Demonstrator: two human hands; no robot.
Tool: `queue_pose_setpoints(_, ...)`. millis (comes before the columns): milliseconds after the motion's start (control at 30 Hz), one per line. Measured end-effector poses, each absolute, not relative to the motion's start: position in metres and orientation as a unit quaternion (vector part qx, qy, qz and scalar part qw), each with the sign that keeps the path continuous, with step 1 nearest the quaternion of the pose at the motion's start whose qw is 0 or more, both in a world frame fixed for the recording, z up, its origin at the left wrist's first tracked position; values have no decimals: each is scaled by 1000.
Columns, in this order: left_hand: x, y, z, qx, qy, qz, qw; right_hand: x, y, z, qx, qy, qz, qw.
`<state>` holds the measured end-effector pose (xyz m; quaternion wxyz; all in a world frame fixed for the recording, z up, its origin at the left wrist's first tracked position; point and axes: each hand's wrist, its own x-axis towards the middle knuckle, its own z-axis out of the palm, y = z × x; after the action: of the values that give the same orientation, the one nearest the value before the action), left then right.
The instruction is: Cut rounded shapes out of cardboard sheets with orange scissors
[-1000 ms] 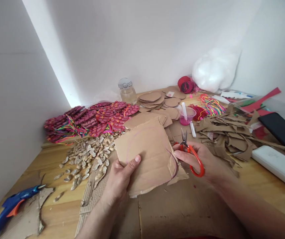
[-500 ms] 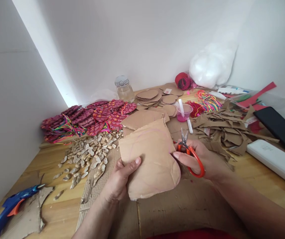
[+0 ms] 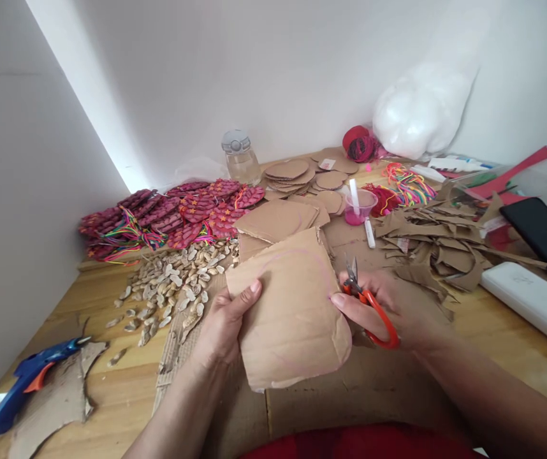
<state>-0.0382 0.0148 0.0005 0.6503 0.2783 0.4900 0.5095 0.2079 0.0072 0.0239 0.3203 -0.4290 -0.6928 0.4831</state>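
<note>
My left hand (image 3: 226, 325) grips the left edge of a brown cardboard piece (image 3: 292, 312) with a pink circle line drawn on it, thumb on top. The piece's lower right side is rounded. My right hand (image 3: 388, 306) is closed on orange-handled scissors (image 3: 371, 306), blades pointing up beside the cardboard's right edge, and its fingertip touches that edge. Both hands are above a flat cardboard sheet (image 3: 364, 389) lying on the wooden table (image 3: 125, 389).
Peanut shells (image 3: 173, 287) lie left of the hands, red woven pieces (image 3: 173, 217) behind them. Cardboard discs (image 3: 297, 175), a jar (image 3: 240, 156), a pink cup (image 3: 357, 210), cardboard scraps (image 3: 436, 245), a black phone (image 3: 546, 239), a white box (image 3: 532, 303) and a blue glue gun (image 3: 20, 386) are around.
The lower right corner of the cardboard has come off, leaving a rounded edge. My left hand has turned and shifted its grip up the piece; the scissors stayed at its right edge.
</note>
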Motion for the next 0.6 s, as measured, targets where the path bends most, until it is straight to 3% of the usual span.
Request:
queue_pose_setpoints(433,-40,13,21,264,507,525,630,205,-4,31,-407,-599,604,333)
queue_pose_setpoints(600,-62,26,16,238,490,612,573,242,0,25,-338,-571,658,356)
